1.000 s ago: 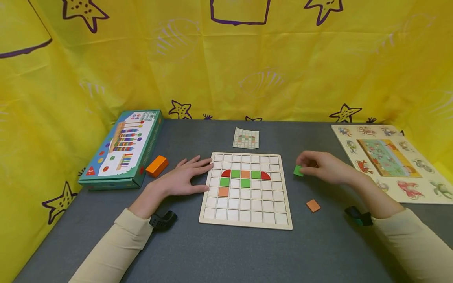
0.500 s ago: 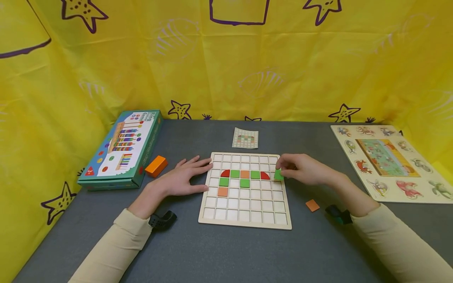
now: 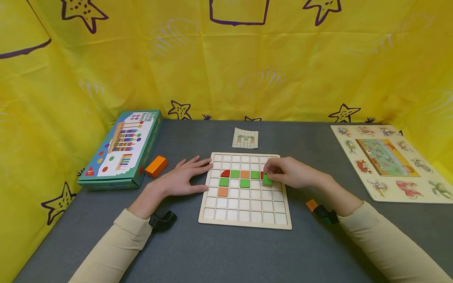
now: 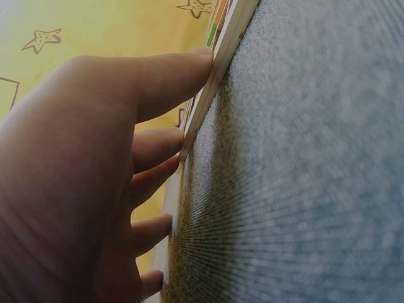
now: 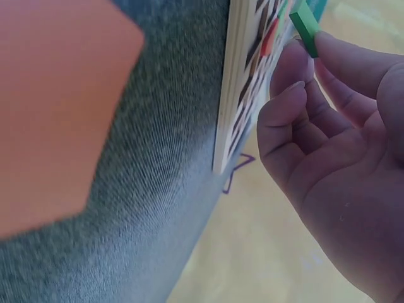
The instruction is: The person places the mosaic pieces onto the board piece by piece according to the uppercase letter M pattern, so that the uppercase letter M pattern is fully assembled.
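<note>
A wooden grid board [image 3: 245, 220] lies mid-table, with several green, orange and red tiles set in its cells. My right hand [image 3: 295, 173] is over the board's right side and pinches a green square tile [image 3: 267, 180] between thumb and fingertips. Behind that hand, the red quarter-round tile [image 3: 262, 175] is mostly hidden. In the right wrist view the green tile [image 5: 305, 28] is held tilted above the cells. My left hand [image 3: 184, 177] lies with fingers spread, fingertips touching the board's left edge. The left wrist view shows the thumb [image 4: 173, 79] against the board's rim.
Beyond the board lies a small pattern card [image 3: 245, 138]. An orange block [image 3: 156, 166] rests beside a game box [image 3: 120, 147] on the left. An orange tile [image 3: 312, 204] lies near my right wrist, partly covered by its strap. A sea-animal puzzle board [image 3: 389, 163] occupies the right.
My right hand has carried the green tile leftward from the table beside the board to above its right-hand cells. The left hand has stayed put.
</note>
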Available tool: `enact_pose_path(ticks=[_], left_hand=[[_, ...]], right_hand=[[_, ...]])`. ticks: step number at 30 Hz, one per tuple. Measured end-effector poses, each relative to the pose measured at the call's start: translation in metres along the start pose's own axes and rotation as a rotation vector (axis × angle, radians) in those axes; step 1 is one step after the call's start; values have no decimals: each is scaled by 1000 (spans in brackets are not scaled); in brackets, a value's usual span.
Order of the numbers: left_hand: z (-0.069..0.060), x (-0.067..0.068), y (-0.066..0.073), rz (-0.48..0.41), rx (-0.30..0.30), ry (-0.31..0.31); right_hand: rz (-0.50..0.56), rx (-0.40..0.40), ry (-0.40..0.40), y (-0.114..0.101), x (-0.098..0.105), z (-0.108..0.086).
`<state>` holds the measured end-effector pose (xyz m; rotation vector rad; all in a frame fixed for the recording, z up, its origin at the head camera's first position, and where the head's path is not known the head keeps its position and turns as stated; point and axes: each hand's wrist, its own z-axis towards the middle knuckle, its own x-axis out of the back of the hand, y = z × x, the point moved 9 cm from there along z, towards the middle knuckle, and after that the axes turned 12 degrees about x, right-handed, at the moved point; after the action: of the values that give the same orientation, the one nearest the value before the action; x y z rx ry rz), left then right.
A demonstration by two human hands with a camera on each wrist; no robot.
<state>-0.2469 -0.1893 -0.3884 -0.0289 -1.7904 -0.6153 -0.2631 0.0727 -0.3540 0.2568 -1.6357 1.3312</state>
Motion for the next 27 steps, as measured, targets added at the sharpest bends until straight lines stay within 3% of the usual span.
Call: enact_pose_path(ticks=[27], left_hand=[[-2,2,4,7,-16,5]], right_hand=[[-48,34,-36,-5,-8,0]])
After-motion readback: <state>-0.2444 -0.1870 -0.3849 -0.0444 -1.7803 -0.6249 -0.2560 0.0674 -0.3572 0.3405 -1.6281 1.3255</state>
